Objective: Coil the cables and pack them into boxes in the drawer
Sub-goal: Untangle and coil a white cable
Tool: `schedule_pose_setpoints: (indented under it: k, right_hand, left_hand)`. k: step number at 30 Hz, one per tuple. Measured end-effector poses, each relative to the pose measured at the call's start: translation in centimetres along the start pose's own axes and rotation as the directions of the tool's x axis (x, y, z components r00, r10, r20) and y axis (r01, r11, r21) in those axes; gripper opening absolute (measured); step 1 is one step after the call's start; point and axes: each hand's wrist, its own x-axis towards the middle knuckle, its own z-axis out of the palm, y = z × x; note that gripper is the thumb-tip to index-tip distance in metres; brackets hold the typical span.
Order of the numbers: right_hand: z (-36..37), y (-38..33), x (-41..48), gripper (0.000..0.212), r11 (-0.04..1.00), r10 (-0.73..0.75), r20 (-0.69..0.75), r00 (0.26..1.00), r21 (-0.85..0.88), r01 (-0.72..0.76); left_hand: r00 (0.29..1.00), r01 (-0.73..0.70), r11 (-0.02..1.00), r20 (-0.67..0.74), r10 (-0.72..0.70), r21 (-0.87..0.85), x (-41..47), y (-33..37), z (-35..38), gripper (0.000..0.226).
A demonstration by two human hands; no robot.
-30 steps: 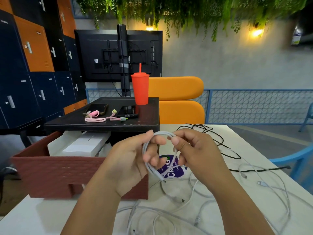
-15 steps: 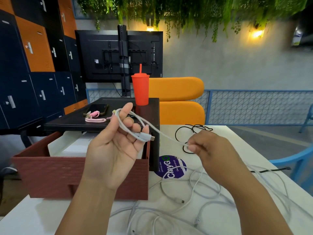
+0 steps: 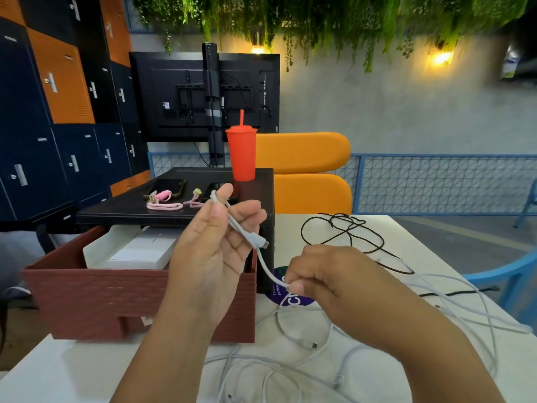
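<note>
My left hand point(image 3: 215, 251) is raised in front of the drawer, palm toward me, with a white cable point(image 3: 263, 261) looped over the index finger and its plug end lying across the fingers. My right hand point(image 3: 322, 279) pinches the same cable lower down, just above the table. The reddish-brown drawer point(image 3: 96, 298) stands pulled out at the left with white boxes point(image 3: 136, 251) inside. More white cables point(image 3: 305, 359) lie tangled on the white table. A black cable point(image 3: 343, 231) lies farther back.
The black drawer unit top point(image 3: 128, 209) carries a red cup with a straw point(image 3: 241, 154), phones and pink cable ties point(image 3: 165, 203). A round purple sticker point(image 3: 279, 295) sits on the table. A blue chair point(image 3: 505, 282) stands at the right edge. Lockers fill the left.
The small coil held by both hands has opened out. My left hand rose with the cable end, and my right hand slid down along the cable toward the table.
</note>
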Motion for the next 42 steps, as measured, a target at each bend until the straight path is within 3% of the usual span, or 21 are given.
schedule_pose_setpoints:
  k: [3, 6, 9, 12, 15, 17, 19, 24, 27, 33, 38, 42]
  right_hand:
    - [-0.1, 0.1, -0.1, 0.02, 0.999, -0.017, -0.044, 0.999, 0.037, 0.019]
    - [-0.1, 0.1, -0.1, 0.024, 0.993, -0.063, -0.103, 0.993, 0.088, 0.073]
    - [0.0, 0.1, 0.0, 0.019, 0.984, -0.082, -0.139, 0.987, 0.144, 0.102]
    - [-0.1, 0.5, 0.1, 0.019, 0.957, -0.042, -0.25, 0.967, 0.267, 0.11]
    - [0.1, 1.0, 0.4, 0.026, 0.962, 0.044, -0.42, 0.907, 0.262, 0.074]
    - [0.6, 1.2, 0.6, 0.038, 0.969, 0.063, -0.495, 0.867, 0.237, 0.065]
    - [0.8, 1.4, 0.9, 0.038, 0.962, 0.08, -0.534, 0.842, 0.262, 0.074]
    - [0.9, 1.7, 0.9, 0.02, 0.942, 0.016, -0.443, 0.896, 0.307, 0.136]
    - [1.3, 2.0, 1.0, 0.022, 0.929, 0.056, -0.392, 0.918, 0.358, 0.096]
    - [1.8, 2.2, 1.4, 0.019, 0.958, 0.107, -0.473, 0.875, 0.286, 0.037]
    - [2.0, 1.8, 1.6, 0.019, 0.891, 0.16, -0.52, 0.839, 0.443, 0.105]
    - [1.9, 1.6, 1.6, 0.023, 0.847, 0.171, -0.495, 0.852, 0.516, 0.13]
  left_hand:
    - [1.0, -0.007, 0.98, -0.001, 0.008, 0.2, 0.0, -0.2, 0.1, 0.042]
    - [0.996, -0.042, 0.858, 0.091, -0.006, 0.512, -0.2, -1.1, 0.2, 0.026]
    - [0.972, -0.031, 0.791, 0.204, -0.119, 0.611, -0.4, -2.0, 0.0, 0.025]
    - [0.925, 0.038, 0.808, 0.284, -0.251, 0.589, -0.6, -1.9, 0.2, 0.037]
    - [0.879, 0.118, 0.815, 0.322, -0.352, 0.568, -0.8, -1.6, 0.5, 0.055]
    - [0.852, 0.173, 0.838, 0.347, -0.391, 0.518, -0.9, -1.3, 0.5, 0.057]
    - [0.828, 0.21, 0.866, 0.388, -0.404, 0.454, -1.0, -0.9, 0.3, 0.045]
    - [0.836, 0.276, 0.903, 0.381, -0.394, 0.328, -1.1, -0.6, 0.6, 0.016]
    - [0.861, 0.326, 0.903, 0.305, -0.406, 0.281, -1.2, -1.0, 1.1, 0.026]
    - [0.921, 0.255, 0.883, 0.18, -0.346, 0.394, -0.6, -1.6, 0.7, 0.021]
    - [0.901, 0.302, 0.9, 0.214, -0.377, 0.315, -0.7, -1.1, 0.7, 0.021]
    - [0.923, 0.308, 0.929, 0.171, -0.344, 0.206, -0.8, -1.0, 1.0, 0.023]
